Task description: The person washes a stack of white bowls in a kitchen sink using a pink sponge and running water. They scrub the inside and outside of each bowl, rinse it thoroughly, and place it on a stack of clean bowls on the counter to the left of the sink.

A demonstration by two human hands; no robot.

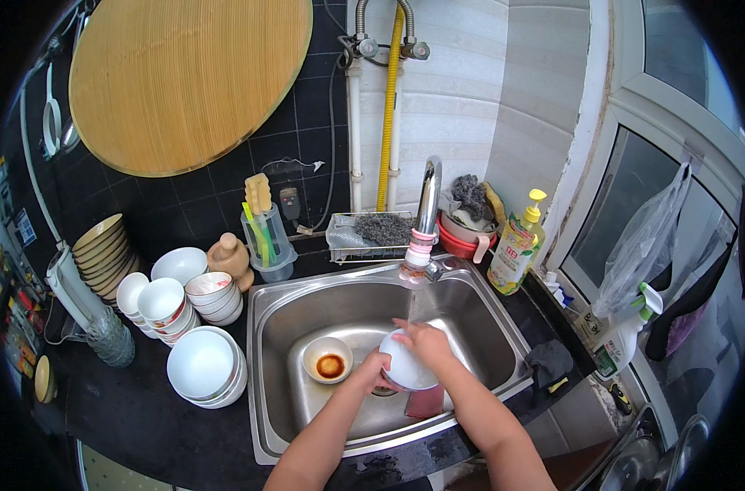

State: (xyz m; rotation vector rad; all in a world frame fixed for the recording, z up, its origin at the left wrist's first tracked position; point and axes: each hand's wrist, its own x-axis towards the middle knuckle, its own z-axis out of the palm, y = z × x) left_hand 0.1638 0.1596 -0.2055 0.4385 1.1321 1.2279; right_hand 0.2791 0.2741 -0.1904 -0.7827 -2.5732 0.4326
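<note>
1. A person is standing at a steel sink (274,327), holding a white bowl (407,368) over the middle of the basin, right below the faucet (427,214), most likely so the thin stream is falling onto it.
2. The left hand (371,372) is cupping the bowl from its 9 o'clock side; fingers are curled closed against the wall, steadying it.
3. The right hand (422,340) is lying over the bowl's 12 o'clock rim, fingers bent down and pressing on it, seemingly rubbing the surface.
4. A small sauce-stained dish (329,360) is sitting on the sink floor at 9 o'clock from the bowl, near but apart from it.
5. A reddish cloth (426,403) is lying beneath the bowl at 6 o'clock.
6. Stacked white bowls (205,368) are crowding the dark counter (127,417) at 9 o'clock of the sink.
7. A yellow dish soap bottle (516,245) is standing at 2 o'clock, within reach.
</note>
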